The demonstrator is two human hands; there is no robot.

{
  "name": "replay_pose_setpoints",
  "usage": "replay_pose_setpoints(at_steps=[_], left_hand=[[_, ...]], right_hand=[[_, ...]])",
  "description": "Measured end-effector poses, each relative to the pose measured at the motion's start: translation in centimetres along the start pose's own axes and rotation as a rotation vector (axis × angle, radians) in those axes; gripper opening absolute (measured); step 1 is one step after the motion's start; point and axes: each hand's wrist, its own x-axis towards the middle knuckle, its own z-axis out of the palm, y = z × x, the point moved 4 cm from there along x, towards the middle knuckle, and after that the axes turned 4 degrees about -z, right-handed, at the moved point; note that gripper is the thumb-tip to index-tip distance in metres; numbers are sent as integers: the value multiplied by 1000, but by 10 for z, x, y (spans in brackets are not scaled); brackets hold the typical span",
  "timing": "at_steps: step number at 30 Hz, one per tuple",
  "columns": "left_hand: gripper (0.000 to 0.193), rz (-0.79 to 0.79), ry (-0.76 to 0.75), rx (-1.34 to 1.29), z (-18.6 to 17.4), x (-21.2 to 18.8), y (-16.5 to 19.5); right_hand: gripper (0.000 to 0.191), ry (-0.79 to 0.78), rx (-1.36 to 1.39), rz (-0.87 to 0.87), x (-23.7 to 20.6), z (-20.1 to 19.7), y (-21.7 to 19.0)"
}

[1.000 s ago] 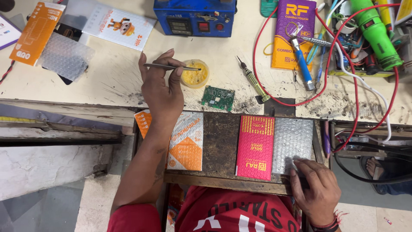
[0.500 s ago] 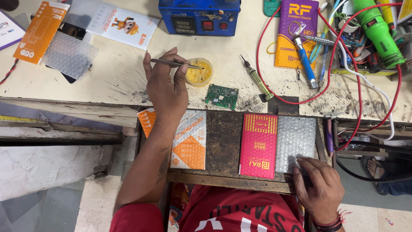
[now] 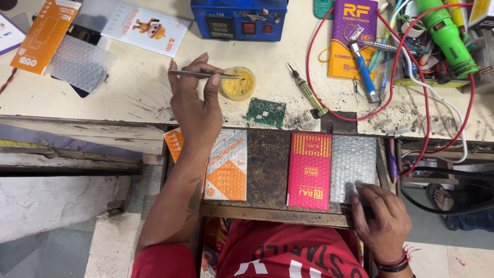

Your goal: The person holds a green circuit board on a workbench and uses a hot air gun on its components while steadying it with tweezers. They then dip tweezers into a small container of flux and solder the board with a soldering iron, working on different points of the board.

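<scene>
Yellow flux, tweezers dipped in

I had the left hand pinching slim metal tweezers, their tips inside the small yellow flux pot that sat on the bench just above the green board. My right hand lay flat, fingers spread and holding nothing, on the bubble wrap beside the pink box. I judged the pot light and unanchored, so a sideways drag of the tips could have tipped it or smeared flux toward the board. The paste looked glossy and uneven, worn hollow in the middle.
</scene>
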Motion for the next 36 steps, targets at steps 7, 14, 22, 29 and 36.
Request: replay_pose_setpoints(at_steps=[7,14,22,29,36], left_hand=[[35,36,11,-340,-21,-6,36],[13,147,-270,-180,-42,-41,47],[21,361,-677,291,-22,-68,29],[27,439,-704,505,-8,-72,9],[29,387,-599,358,-11,-76,9]], right_hand=[[22,-5,12,-10,1,-2,-3],[23,-15,148,53,7,-6,7],[22,19,67,-57,45,-22,26],[24,-19,90,-190,95,-14,8],[23,-114,125,-376,129,2,-22]])
